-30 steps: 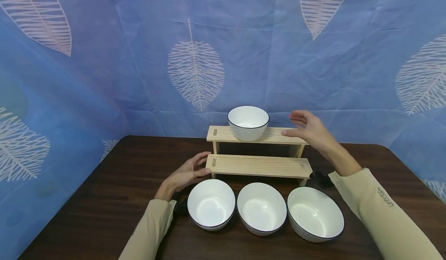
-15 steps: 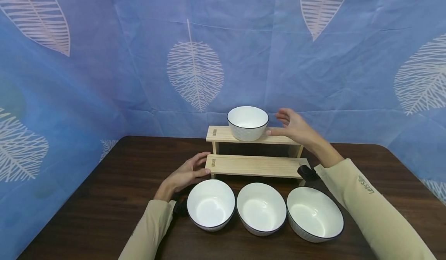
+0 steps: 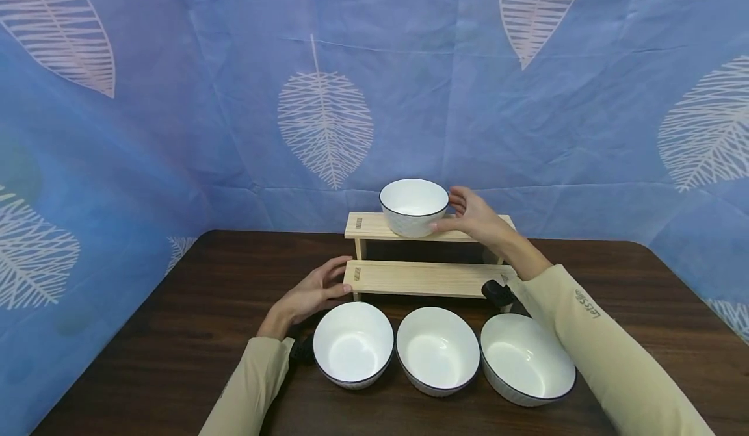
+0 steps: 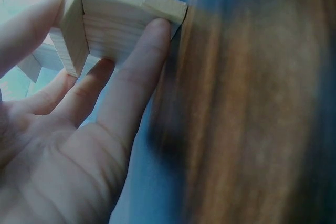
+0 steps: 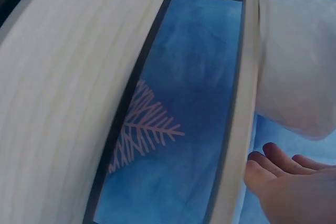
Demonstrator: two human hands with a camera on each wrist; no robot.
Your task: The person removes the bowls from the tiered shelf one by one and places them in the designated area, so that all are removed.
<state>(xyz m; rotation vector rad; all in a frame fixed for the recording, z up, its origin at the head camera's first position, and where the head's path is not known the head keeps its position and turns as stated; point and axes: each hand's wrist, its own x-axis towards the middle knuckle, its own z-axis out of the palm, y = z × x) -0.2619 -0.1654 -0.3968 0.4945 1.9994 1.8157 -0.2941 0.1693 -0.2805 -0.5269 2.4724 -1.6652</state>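
Observation:
A white bowl (image 3: 413,210) with a dark rim stands upright on the top tier of a two-tier wooden shelf (image 3: 427,279). My right hand (image 3: 475,218) is at the bowl's right side, its thumb in front and its fingers by the rim. In the right wrist view, a small gap shows between the fingers (image 5: 279,157) and the bowl (image 5: 299,66). My left hand (image 3: 309,296) holds the left end of the lower tier. The left wrist view shows the thumb on one side of the wood (image 4: 128,11) and the other fingers against its end and underside.
Three more white bowls stand in a row before the shelf: a left bowl (image 3: 354,345), a middle bowl (image 3: 437,351) and a right bowl (image 3: 526,359). The dark wooden table (image 3: 158,332) ends at a blue leaf-patterned cloth (image 3: 234,98).
My right hand has moved left, from beyond the upper tier's right part up to the bowl. The left hand stays at the shelf's end, and the bowls stand where they were.

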